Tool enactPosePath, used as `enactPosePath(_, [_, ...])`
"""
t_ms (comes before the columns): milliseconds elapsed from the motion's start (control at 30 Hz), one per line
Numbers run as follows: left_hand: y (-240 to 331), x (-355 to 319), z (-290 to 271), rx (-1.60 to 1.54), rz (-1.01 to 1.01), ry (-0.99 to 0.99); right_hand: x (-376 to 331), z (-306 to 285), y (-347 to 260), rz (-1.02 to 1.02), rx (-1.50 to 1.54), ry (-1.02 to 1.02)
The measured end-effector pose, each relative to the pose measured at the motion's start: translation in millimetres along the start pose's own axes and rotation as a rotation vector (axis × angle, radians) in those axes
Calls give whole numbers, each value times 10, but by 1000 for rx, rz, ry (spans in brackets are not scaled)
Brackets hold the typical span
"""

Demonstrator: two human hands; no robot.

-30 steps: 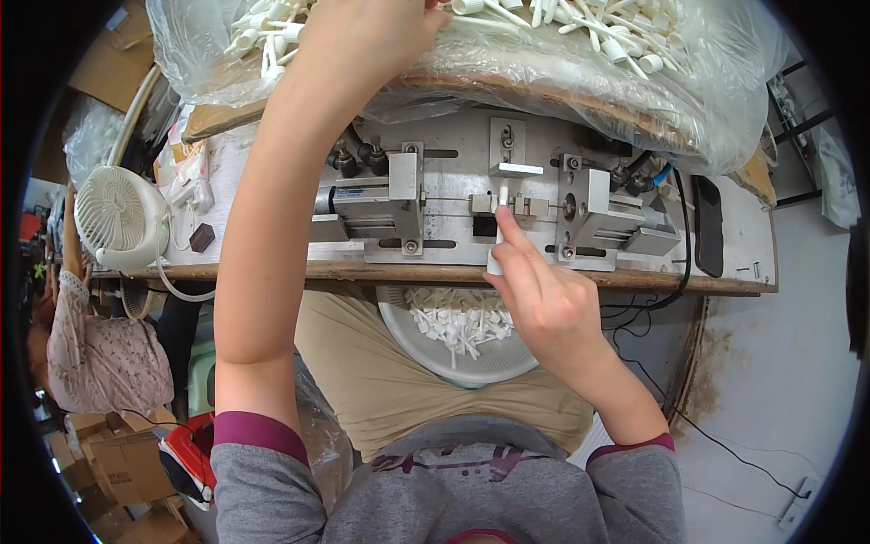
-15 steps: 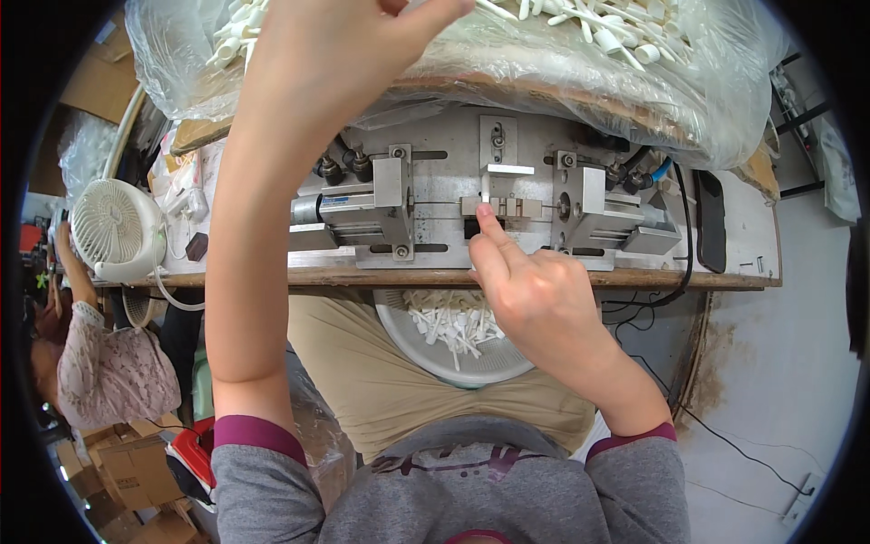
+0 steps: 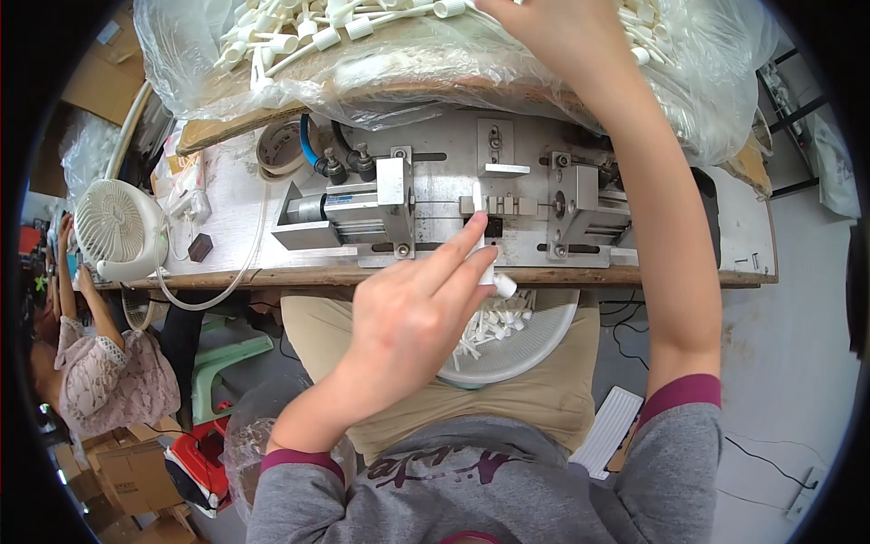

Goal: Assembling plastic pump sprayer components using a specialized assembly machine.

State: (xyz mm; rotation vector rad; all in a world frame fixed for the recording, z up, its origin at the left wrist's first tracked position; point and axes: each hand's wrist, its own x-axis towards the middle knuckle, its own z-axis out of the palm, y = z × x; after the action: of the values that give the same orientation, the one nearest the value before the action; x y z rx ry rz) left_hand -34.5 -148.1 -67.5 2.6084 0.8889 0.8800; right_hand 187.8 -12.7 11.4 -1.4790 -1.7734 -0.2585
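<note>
My left hand (image 3: 403, 317) is closed on a white plastic stick with a ribbed cap (image 3: 505, 286) at its near end. Its index fingertip presses the stick's far part at a small notched metal block (image 3: 512, 207) in the middle of the bench fixture. My right hand (image 3: 575, 32) reaches over the far pile of white capped sticks (image 3: 299, 36). A thumb or finger of it points left, while the top edge cuts off the other fingers, so its grip is hidden.
Metal cylinder units flank the block, one left (image 3: 349, 208) and one right (image 3: 580, 208). A basin (image 3: 544, 349) of white sticks rests on my lap. A white fan (image 3: 113, 227) and tape roll (image 3: 281, 150) stand at left. Another person (image 3: 118, 372) works far left.
My right hand has left the block and gone up to the pile. My left hand has come down from the pile to the block, with a capped stick in it.
</note>
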Motion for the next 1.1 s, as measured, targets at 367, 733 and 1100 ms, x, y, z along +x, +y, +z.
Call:
enactPosePath(367, [-126,67,305,162,20,-54,-55,-190,12,34,-141,-172])
enactPosePath(733, [-234,503,-224,-15,58,-9,-1433,-573,-385,122,577,-117])
enactPosePath(1100, [-786,1948,-228,412,30,63,-1983,-184,-707,-199,-153,-273])
